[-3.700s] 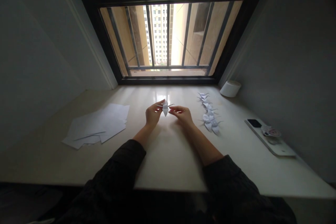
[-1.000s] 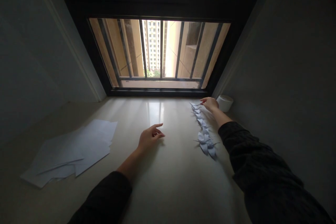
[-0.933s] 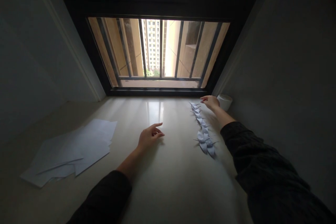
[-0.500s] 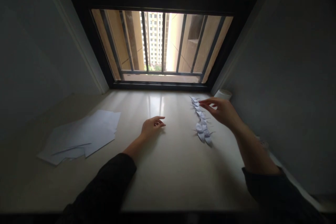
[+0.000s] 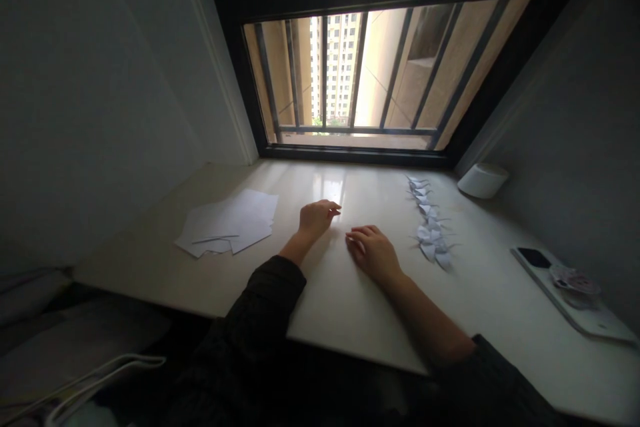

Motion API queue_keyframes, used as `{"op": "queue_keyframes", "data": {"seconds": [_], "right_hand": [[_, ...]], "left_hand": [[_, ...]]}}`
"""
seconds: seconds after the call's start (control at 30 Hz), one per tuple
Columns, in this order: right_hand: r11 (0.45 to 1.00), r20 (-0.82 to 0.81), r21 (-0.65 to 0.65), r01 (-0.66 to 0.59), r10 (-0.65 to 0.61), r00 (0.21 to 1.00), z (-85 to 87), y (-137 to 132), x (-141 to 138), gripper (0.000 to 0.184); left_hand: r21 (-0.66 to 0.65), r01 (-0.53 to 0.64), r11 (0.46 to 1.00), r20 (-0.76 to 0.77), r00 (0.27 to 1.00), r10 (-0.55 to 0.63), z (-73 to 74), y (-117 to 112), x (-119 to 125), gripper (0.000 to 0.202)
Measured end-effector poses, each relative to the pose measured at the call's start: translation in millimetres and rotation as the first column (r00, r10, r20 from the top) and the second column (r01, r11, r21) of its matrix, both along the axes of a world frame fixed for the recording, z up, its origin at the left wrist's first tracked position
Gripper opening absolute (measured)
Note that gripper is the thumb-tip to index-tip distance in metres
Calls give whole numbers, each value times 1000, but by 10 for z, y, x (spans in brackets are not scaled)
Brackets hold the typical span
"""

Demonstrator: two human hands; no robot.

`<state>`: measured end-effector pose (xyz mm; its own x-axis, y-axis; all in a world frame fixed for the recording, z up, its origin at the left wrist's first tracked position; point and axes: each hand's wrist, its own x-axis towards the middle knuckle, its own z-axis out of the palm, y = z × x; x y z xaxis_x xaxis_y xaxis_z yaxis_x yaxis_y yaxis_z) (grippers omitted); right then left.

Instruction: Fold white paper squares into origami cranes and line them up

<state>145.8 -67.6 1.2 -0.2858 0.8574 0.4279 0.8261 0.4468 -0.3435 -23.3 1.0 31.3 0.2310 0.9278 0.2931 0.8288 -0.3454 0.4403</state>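
Note:
My left hand [image 5: 316, 219] is over the middle of the white sill, its fingers loosely bent and slightly apart, with nothing visible in them. Just right of it and nearer to me, my right hand [image 5: 375, 252] is low over the surface, fingers loosely extended and empty. The two hands are apart. To the right of them runs a line of small folded paper cranes [image 5: 429, 235], several of them, packed closer together at the near end. On the left lies a loose, overlapping stack of white paper sheets [image 5: 245, 213].
A white cylindrical container [image 5: 483, 180] stands by the right wall. Nearer on the right lies a phone [image 5: 547, 280] with a clear, patterned round piece [image 5: 575, 281] on it. A barred window [image 5: 370, 80] closes the far side; the sill's front edge [image 5: 355, 351] drops off before me.
My right hand has left the line of paper cranes and come left and nearer, beside my left hand. The view has shifted, bringing the phone and the whole container into sight.

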Motion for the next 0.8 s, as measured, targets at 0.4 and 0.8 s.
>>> {"op": "queue_keyframes", "data": {"seconds": [0.4,0.8], "right_hand": [[1000,-75,8,-19,19,997,-104,64,-12,23],[999,-69,-46,18,-21,997,-33,31,0,23]], "left_hand": [[-231,-840,490,-208,535,819,63,-146,-1937,80],[-187,-908,376,-257,414,873,39,-109,-2032,88]]}}
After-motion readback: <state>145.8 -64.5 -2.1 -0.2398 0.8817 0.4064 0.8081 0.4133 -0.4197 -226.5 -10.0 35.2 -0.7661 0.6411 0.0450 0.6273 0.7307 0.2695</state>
